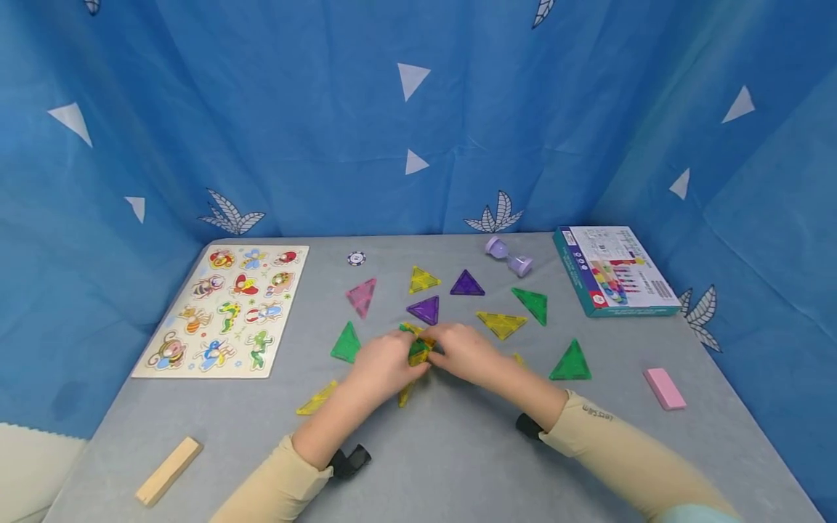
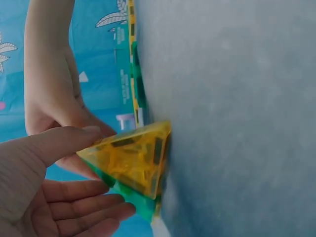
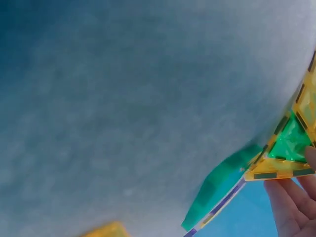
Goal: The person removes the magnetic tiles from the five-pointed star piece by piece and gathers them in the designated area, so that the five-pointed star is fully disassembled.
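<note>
Both hands meet over the middle of the table around a small pyramid of see-through yellow and green triangular magnetic tiles. My left hand holds its near left side; in the left wrist view the thumb lies on the top corner of a yellow tile, with the fingers beside a green tile. From the other side my right hand grips the pyramid, its fingers at the green and yellow faces in the right wrist view. Another yellow tile lies just below the hands, partly covered.
Loose triangle tiles lie around: green, pink, purple, yellow. An insect puzzle board is at left, a wooden block nearer. At right are a lilac sand timer, a box and a pink block.
</note>
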`<state>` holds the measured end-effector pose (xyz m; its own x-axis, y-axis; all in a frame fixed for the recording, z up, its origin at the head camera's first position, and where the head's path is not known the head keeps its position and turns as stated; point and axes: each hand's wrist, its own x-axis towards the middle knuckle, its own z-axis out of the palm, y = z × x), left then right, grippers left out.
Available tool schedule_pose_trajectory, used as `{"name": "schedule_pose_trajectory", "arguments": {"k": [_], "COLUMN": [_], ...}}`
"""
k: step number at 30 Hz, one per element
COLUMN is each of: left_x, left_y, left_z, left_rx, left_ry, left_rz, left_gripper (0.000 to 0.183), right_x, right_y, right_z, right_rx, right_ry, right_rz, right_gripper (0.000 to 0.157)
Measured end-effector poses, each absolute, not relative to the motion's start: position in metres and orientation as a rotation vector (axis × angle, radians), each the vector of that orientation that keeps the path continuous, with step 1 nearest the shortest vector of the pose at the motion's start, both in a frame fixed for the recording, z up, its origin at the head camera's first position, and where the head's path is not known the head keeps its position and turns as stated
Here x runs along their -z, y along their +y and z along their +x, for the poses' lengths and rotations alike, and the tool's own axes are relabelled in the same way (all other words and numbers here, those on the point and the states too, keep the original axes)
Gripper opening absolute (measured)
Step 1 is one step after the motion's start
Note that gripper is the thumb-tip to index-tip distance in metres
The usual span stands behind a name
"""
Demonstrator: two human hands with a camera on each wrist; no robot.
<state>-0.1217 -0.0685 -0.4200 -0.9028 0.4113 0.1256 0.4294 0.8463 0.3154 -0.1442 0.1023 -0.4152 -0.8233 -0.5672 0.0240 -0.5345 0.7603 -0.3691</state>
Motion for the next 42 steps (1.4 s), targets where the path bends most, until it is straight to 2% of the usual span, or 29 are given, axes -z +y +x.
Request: {"name": "schedule_pose_trajectory", "arguments": {"k": [16, 28, 39, 42], "left_x": [0.423, 0.425, 0.424, 0.423], "left_y": [-0.065, -0.065, -0.074, -0.078], "left_z": [-0.116, -0.115, -0.118, -0.118], "left_rx": [0.459, 0.489, 0.626, 0.640], "left_ry": [-2.897, -2.859, -2.859, -2.850], "left_rz": [-0.680, -0.673, -0.618, -0.609], "left_gripper": [0.020, 0.011, 0.004, 0.010], "right_x": [0.422, 0.420, 0.413, 0.410], "right_y": [0.098, 0.103, 0.129, 0.138], "right_z": [-0.137, -0.133, -0.138, -0.140], "right_rx": [0.649, 0.823, 1.110, 1.166], "right_ry": [2.965, 2.936, 2.770, 2.734], "right_rz": [-0.919, -0.922, -0.603, -0.476], "right_gripper": [0.026, 0.015, 0.010, 0.009]}}
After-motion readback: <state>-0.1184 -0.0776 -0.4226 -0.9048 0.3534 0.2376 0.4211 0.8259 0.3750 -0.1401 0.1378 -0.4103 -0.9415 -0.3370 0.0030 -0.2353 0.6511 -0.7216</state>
